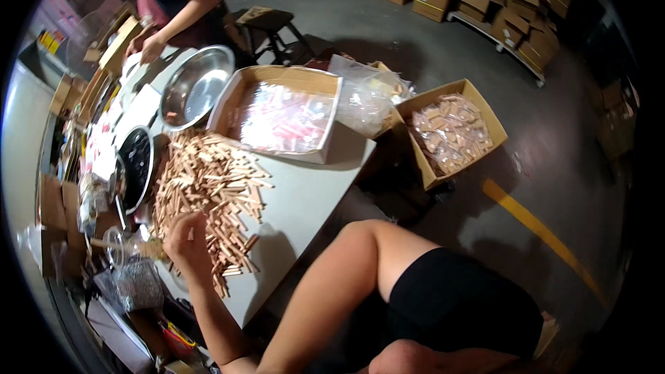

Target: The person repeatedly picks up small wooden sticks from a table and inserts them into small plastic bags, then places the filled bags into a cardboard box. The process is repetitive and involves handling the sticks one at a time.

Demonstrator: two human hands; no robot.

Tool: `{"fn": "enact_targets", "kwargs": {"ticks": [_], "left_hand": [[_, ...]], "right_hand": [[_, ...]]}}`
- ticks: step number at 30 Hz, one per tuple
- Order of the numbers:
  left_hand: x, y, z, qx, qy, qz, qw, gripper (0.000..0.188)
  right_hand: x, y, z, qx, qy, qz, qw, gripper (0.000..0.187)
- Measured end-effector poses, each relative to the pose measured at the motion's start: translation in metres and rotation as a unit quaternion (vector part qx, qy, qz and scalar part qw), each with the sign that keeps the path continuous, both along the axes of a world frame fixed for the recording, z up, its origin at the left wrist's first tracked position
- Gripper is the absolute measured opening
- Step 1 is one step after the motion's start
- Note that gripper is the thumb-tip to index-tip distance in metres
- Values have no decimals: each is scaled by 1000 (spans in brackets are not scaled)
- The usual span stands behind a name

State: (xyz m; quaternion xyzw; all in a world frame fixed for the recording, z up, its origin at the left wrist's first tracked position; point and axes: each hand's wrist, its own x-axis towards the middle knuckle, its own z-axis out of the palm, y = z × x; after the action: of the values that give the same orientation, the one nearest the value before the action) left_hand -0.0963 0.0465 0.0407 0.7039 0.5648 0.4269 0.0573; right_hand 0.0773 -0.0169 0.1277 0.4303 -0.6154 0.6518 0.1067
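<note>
My left hand point(185, 239) is raised over the left edge of a heap of short wooden sticks point(208, 180) on a pale table point(305, 187). Its fingers look curled together, and whatever they hold cannot be made out. Beside the fingertips is a tan, bundle-like thing point(149, 248) next to clear plastic; I cannot tell whether the hand touches it. My right hand is not in view. Just behind the heap stands a shallow white-sided carton point(324, 149) holding clear plastic packets. To the left of the heap is a metal pan point(147, 194) with dark contents.
A steel bowl point(197, 90) tilts behind the carton. Across the table, another person's hands point(149, 48) work over its far end. A brown carton point(493, 131) of packed wooden pieces stands right of the table. My bent bare knee point(360, 235) is close to the table edge.
</note>
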Motion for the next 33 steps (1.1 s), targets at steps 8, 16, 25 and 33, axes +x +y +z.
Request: {"fn": "enact_targets", "kwargs": {"ticks": [8,16,25,33], "left_hand": [[-24,-110,-49,-87,-378,-33,921,17],[17,-152,-74,-201,-322,-74,922,8],[35,-155,-82,-260,-483,-110,829,13],[41,-163,-98,-253,-586,-136,758,8]], "right_hand": [[32,60,-110,233,-172,-564,773,20],[57,129,-152,335,-208,-753,526,22],[54,133,-150,377,-182,-670,613,15],[45,139,-139,424,-163,-670,587,22]]}}
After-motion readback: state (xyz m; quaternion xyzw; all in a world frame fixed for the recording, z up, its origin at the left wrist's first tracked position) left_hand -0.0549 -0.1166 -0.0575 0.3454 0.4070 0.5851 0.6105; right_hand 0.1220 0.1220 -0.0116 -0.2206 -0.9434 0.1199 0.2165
